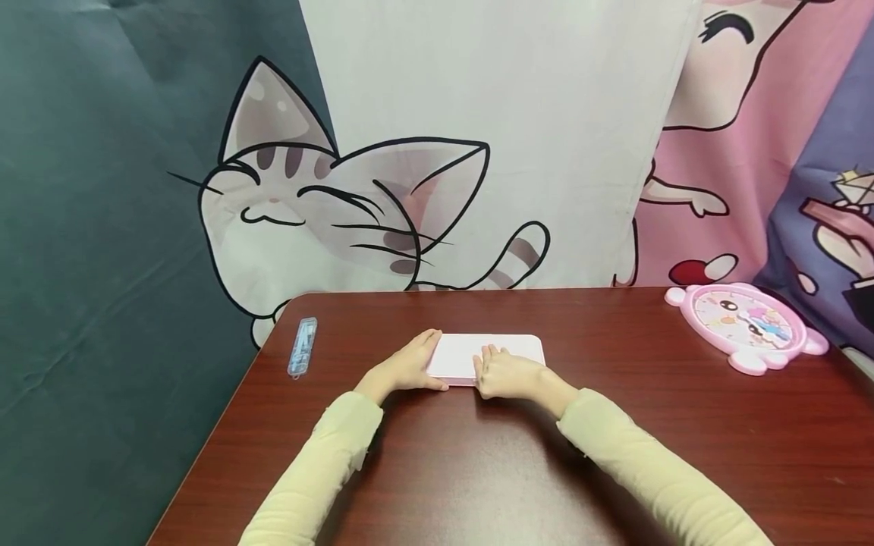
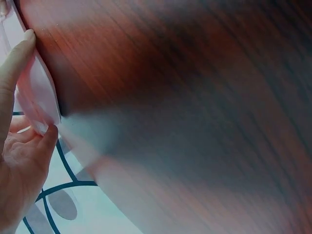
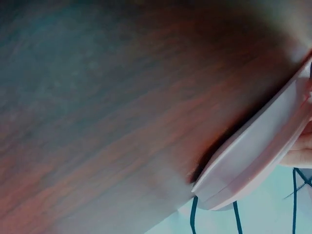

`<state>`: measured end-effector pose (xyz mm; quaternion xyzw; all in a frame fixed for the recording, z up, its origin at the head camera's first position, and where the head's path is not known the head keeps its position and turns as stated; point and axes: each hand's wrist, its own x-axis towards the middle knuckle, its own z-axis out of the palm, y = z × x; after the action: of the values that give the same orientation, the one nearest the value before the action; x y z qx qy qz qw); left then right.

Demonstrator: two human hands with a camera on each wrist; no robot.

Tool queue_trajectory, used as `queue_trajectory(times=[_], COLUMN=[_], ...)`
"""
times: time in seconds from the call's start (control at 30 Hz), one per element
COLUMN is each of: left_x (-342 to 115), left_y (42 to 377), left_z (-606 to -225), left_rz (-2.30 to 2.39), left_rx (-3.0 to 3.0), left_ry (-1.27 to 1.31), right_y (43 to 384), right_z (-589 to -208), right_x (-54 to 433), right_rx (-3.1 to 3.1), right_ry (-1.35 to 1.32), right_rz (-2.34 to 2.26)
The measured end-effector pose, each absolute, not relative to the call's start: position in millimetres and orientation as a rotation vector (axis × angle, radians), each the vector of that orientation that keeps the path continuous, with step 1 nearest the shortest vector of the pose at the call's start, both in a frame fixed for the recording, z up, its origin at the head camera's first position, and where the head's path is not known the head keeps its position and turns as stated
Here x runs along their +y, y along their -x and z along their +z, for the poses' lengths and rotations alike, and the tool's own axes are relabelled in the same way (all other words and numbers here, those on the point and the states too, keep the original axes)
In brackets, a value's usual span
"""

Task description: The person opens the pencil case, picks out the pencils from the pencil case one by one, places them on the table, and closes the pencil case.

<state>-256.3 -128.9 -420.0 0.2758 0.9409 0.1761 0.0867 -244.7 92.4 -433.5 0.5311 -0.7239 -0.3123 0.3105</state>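
Two sleeved forearms (image 1: 319, 464) reach in from eight and four o'clock. The left hand (image 1: 406, 367) grips the nine-o'clock end of one flat white-and-pink box (image 1: 457, 353) mid-desk (image 1: 423, 470); the right hand (image 1: 508, 374) bends over its six-o'clock edge, pinching or not I cannot tell. Its long axis runs nine to three, between one slim blue case (image 1: 303, 347) and one pink clock (image 1: 744, 322).

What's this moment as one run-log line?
left hand: grips white-and-pink rectangular box, left end | right hand: touches front edge | leftward: slim translucent-blue case | rightward: pink round clock
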Motion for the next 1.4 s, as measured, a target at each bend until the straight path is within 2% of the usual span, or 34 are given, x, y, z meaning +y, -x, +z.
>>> queue_trajectory(times=[0.13, 0.27, 0.53, 0.87, 1.17, 1.27, 1.4], left_x=[-128, -129, -136, -157, -154, -153, -152], left_y=[260, 263, 261, 255, 258, 261, 267], left_z=[-419, -419, -426, -425, -421, -423, -425], left_rz=[0.520, 0.526, 0.617, 0.787, 0.634, 0.595, 0.629], left_rx=[2.809, 2.808, 2.771, 2.812, 3.013, 3.021, 2.994], left_ry=[-0.817, -0.798, -0.791, -0.842, -0.882, -0.911, -0.912], right_y=[250, 255, 256, 256, 277, 282, 282], right_z=[-433, -431, -439, -436, -423, -420, -419], right_x=[94, 105, 159, 188, 179, 173, 171], right_rx=[-1.965, -2.197, -2.830, -2.653, -2.565, -2.550, -2.560], right_ry=[-1.353, -1.334, -1.082, -0.801, -0.245, -0.145, -0.139], right_rz=[-0.606, -0.187, 0.460, 1.218, 1.441, 1.528, 1.549])
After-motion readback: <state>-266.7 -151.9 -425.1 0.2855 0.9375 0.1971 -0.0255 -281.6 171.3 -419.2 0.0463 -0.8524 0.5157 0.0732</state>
